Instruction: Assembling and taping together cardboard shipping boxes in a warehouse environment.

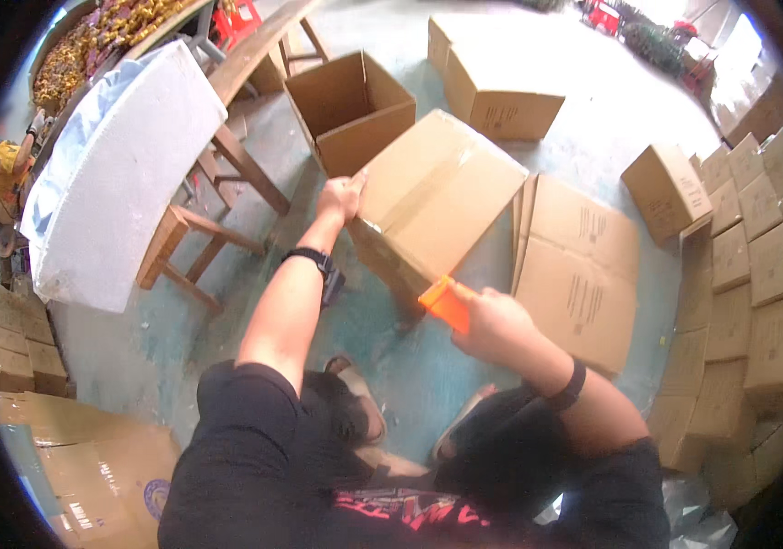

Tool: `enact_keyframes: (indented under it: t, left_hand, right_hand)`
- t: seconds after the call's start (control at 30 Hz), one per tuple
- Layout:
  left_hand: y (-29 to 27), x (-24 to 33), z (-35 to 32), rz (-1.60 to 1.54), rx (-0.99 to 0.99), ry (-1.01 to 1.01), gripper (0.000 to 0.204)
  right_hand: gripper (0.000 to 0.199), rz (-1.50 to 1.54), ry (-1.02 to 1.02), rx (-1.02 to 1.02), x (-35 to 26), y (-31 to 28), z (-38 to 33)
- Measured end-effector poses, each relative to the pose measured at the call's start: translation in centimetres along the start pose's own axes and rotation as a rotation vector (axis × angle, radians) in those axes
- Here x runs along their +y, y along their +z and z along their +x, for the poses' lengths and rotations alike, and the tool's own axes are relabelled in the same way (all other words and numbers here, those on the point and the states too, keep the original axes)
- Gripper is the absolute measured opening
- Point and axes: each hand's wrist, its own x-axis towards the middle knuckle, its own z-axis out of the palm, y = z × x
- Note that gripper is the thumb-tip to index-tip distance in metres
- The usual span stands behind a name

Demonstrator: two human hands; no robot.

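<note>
A closed brown cardboard box [442, 197] stands tilted on the floor in front of me. My left hand [341, 197] grips its far left corner. My right hand [492, 320] holds an orange tape dispenser [446, 302] against the box's near edge. A black band sits on each of my wrists. My knees and sandalled feet show below the box.
An open empty box [350, 110] and a closed box [492, 91] stand farther off. Flattened cartons [579, 270] lie at the right of my box. Several sealed boxes [748, 274] are stacked along the right. A wooden trestle table with a white sheet [121, 169] stands at the left.
</note>
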Motion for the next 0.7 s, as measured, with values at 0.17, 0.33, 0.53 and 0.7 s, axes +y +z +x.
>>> enact_keyframes:
  t: [0.17,0.33,0.53,0.7]
  left_hand:
    - [-2.7,-0.6,-0.1,0.057,-0.167,-0.124,0.069]
    - [-0.9,-1.3,-0.8,0.071,-0.034,-0.011,0.071]
    - [-5.3,-6.9,4.5,0.8,-0.007,0.615,0.044]
    - [0.3,1.2,0.5,0.037,-0.026,0.003,0.061]
  right_hand:
    - [0.077,0.02,-0.038,0.011,0.4,-2.2,-2.8]
    - [0.072,-0.04,-0.009,-0.196,1.0,-1.7,-1.9]
    - [0.066,-0.114,-0.136,-0.104,1.1,-0.3,2.4]
    - [0.061,-0.009,-0.006,-0.053,1.9,-2.1,2.2]
